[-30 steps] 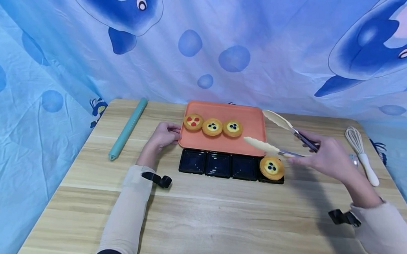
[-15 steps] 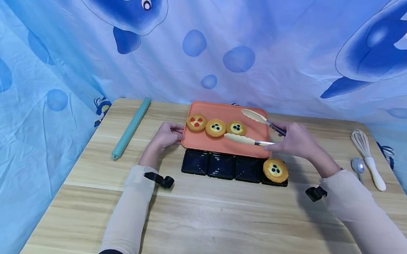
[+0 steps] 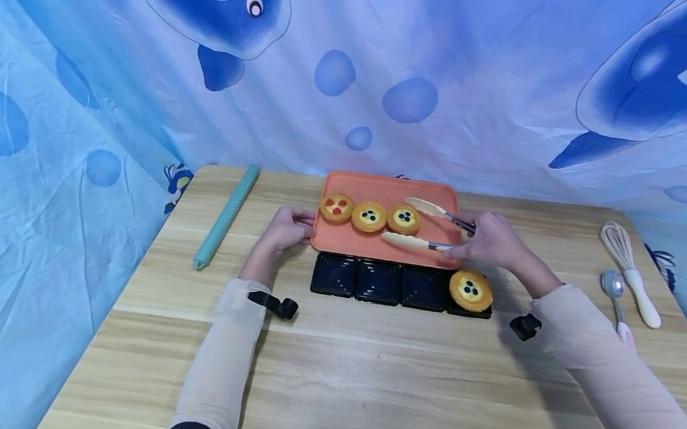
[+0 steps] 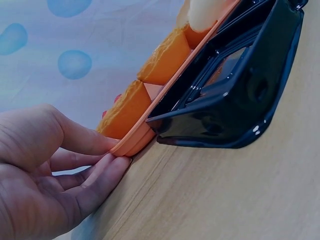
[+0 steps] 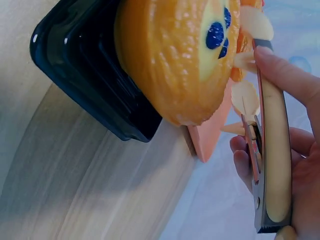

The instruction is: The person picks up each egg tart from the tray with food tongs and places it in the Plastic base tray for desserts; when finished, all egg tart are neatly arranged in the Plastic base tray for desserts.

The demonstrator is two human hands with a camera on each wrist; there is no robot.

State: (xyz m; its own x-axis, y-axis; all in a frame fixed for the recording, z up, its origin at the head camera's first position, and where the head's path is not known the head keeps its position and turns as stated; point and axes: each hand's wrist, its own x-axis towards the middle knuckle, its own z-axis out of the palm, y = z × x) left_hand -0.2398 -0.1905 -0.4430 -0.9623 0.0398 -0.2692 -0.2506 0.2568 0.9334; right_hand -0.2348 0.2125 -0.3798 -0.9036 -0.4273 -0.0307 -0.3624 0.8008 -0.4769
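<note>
My left hand [image 3: 288, 228] pinches the left rim of an orange tray [image 3: 347, 242] between thumb and fingers, as the left wrist view shows. On that tray sit a tart with red topping [image 3: 336, 208] and two tarts with dark berries, the middle one [image 3: 369, 217] and the right one [image 3: 404, 219]. My right hand [image 3: 493, 240] grips a pair of tongs [image 5: 276, 150]; their cream tips are spread on either side of the right berry tart. Another berry tart [image 3: 471, 291] leans in the rightmost cup of a black four-section mould [image 3: 378, 282] in front of the tray.
A teal rolling pin [image 3: 226, 216] lies at the left. On the right are a whisk [image 3: 630, 273] and a small metal scoop [image 3: 613, 286]. A blue patterned cloth [image 3: 390, 58] hangs behind the wooden table [image 3: 356, 375].
My right hand has moved left with the tongs, from beside the tray to over it, bringing the tips around the right berry tart. My left hand keeps its place at the rim.
</note>
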